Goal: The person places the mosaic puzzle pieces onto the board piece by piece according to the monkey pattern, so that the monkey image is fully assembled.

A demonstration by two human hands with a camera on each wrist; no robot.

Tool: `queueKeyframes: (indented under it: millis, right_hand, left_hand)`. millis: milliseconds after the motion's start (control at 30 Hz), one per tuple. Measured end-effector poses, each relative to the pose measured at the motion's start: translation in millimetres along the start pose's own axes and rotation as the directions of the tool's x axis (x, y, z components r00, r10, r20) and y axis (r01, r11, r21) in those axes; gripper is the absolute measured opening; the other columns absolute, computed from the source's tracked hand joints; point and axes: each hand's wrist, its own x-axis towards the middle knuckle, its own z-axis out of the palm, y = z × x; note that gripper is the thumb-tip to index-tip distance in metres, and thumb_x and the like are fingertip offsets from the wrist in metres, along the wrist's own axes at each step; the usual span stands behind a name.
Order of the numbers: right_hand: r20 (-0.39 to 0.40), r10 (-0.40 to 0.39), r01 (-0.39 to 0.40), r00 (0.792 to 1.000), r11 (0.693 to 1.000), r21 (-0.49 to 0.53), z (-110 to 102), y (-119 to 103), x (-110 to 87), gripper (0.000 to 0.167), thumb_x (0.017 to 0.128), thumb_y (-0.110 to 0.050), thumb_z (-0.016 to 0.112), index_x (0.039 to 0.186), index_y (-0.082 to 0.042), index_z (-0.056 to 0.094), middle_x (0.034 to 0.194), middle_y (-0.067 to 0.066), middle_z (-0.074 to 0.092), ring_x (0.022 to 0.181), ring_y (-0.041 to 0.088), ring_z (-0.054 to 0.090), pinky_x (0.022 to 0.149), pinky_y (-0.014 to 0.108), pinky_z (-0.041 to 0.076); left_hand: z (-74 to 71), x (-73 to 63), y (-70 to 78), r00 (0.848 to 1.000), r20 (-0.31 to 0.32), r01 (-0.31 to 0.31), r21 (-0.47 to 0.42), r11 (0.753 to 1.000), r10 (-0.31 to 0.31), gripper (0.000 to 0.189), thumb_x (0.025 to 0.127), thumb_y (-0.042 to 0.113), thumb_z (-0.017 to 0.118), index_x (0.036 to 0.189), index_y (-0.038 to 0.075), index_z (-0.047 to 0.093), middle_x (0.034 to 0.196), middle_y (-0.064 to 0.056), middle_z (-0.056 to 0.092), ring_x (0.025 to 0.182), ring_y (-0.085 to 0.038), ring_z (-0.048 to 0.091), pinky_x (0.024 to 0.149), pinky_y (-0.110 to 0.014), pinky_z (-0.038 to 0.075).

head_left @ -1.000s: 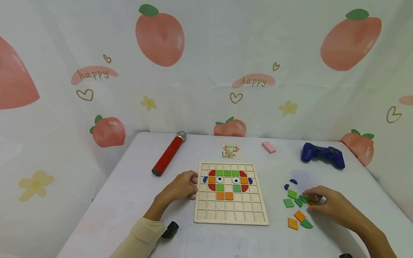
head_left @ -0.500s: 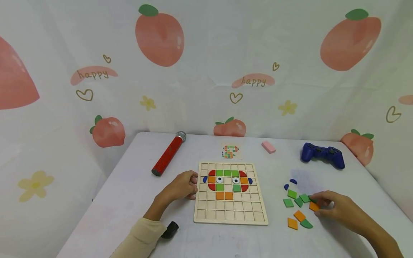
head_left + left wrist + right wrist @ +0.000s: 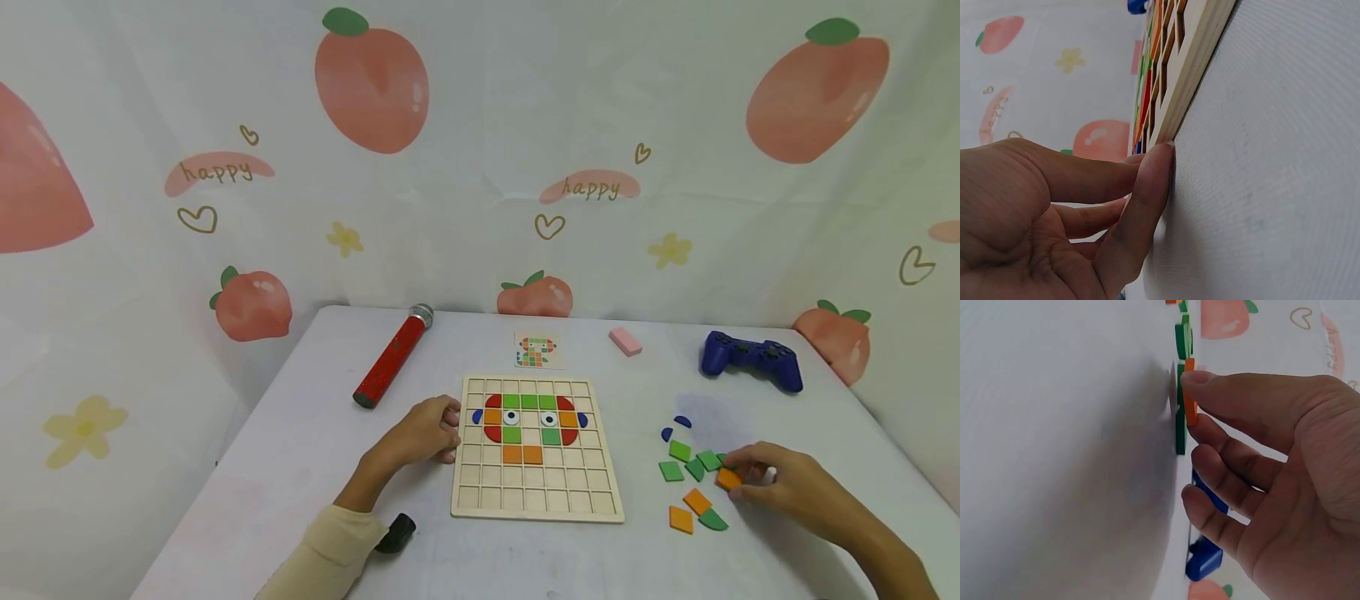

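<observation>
A wooden grid board (image 3: 480, 500) lies mid-table, bearing a face pattern of coloured tiles with two round eye pieces (image 3: 511, 418). My left hand (image 3: 427, 432) grips the board's left edge between thumb and fingers, as the left wrist view shows fingertips (image 3: 1159, 164) right at the wood. Over the loose tiles on the right, my right hand (image 3: 787, 487) pinches an orange square tile (image 3: 1190, 394) between thumb and index finger. The tile stands slightly raised over green pieces. Around it lie green tiles (image 3: 671, 472), two more orange squares (image 3: 681, 520) and blue half-rounds (image 3: 682, 422).
Behind the board lies a pattern card (image 3: 538, 352), with a pink block (image 3: 625, 342) to its right. A red microphone (image 3: 393, 357) is at back left and a blue game controller (image 3: 750, 362) at back right. A printed cloth (image 3: 480, 125) hangs behind the table.
My right hand has shifted slightly right and nearer, off a green piece, and has taken hold of the orange square tile, lifting it a little. The left hand and board have stayed put.
</observation>
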Motion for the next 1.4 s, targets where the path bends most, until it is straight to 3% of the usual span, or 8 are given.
queueKeyframes:
  millis: [400, 667, 1100, 1400]
  right_hand:
    - [0.003, -0.128, 0.128, 0.992, 0.991, 0.048, 12.7, -32.2, 9.8, 0.038, 0.088, -0.028, 0.085, 0.119, -0.008, 0.075, 0.107, -0.002, 0.069, 0.091, 0.012, 0.057, 0.077, 0.021, 0.053]
    - [0.029, -0.193, 0.187, 0.981, 0.973, 0.133, 25.0, -63.1, 19.0, 0.033, 0.086, -0.020, 0.084, 0.116, -0.009, 0.075, 0.098, -0.001, 0.064, 0.091, 0.017, 0.055, 0.072, 0.022, 0.053]
    - [0.047, -0.415, 0.407, 0.908, 0.905, 0.122, 43.8, -104.2, 39.8, 0.029, 0.088, -0.027, 0.085, 0.113, -0.017, 0.075, 0.093, -0.009, 0.061, 0.085, 0.010, 0.054, 0.067, 0.023, 0.048]
    - [0.100, -0.419, 0.402, 0.902, 0.903, 0.154, 56.4, -134.0, 47.5, 0.030, 0.089, -0.030, 0.085, 0.115, -0.019, 0.074, 0.100, -0.007, 0.062, 0.093, 0.015, 0.055, 0.077, 0.024, 0.049]
  left_hand:
    - [-0.4, 0.0, 0.4, 1.000, 0.001, -0.008, 0.005, 1.000, 0.008, 0.050, 0.094, -0.006, 0.067, 0.142, -0.007, 0.055, 0.111, -0.012, 0.061, 0.084, -0.018, 0.063, 0.071, -0.027, 0.065]
    - [0.3, 0.4, 0.8, 1.000, -0.002, -0.003, 0.019, 1.000, 0.004, 0.049, 0.094, -0.006, 0.068, 0.142, -0.006, 0.055, 0.111, -0.011, 0.061, 0.086, -0.019, 0.063, 0.071, -0.027, 0.065]
    - [-0.5, -0.3, 1.4, 1.000, 0.004, 0.007, -0.007, 1.000, -0.007, 0.049, 0.094, -0.006, 0.069, 0.141, -0.006, 0.056, 0.109, -0.012, 0.061, 0.081, -0.018, 0.064, 0.069, -0.028, 0.065]
    - [-1.5, -0.6, 0.7, 1.000, 0.001, 0.008, -0.001, 1.000, -0.008, 0.049, 0.093, -0.007, 0.069, 0.140, -0.006, 0.056, 0.109, -0.011, 0.061, 0.082, -0.019, 0.063, 0.070, -0.029, 0.065]
